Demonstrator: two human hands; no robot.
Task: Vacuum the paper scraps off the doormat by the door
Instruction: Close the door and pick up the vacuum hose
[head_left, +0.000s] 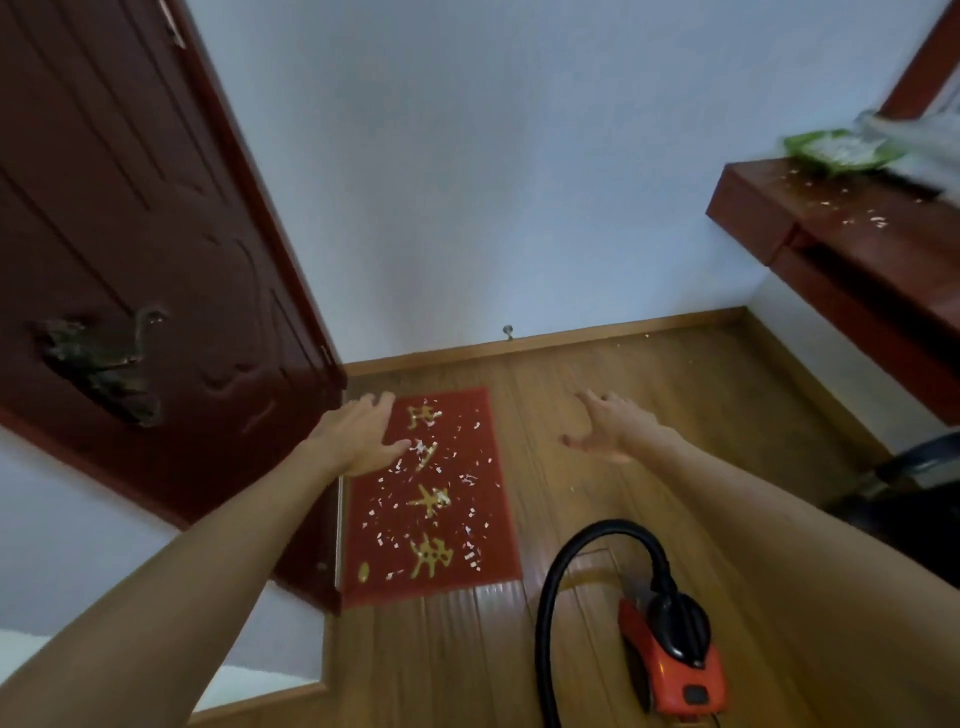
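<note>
A red doormat (457, 525) with gold characters lies on the wood floor beside the dark red door (130, 249). White paper scraps (470, 478) are scattered all over the mat. An orange and black vacuum cleaner (675, 660) stands on the floor at the lower right, its black hose (550, 587) arching up and over to the left. My left hand (358, 434) is stretched out above the mat's left edge with fingers spread, holding nothing. My right hand (608, 426) hovers over the bare floor right of the mat, fingers relaxed and empty.
A dark red shelf (841, 223) juts from the right wall, with paper bits and a green packet (836, 148) on it. A doorstop (508, 331) sticks out of the skirting board at the far wall. Something dark (904, 488) sits on the floor at the right.
</note>
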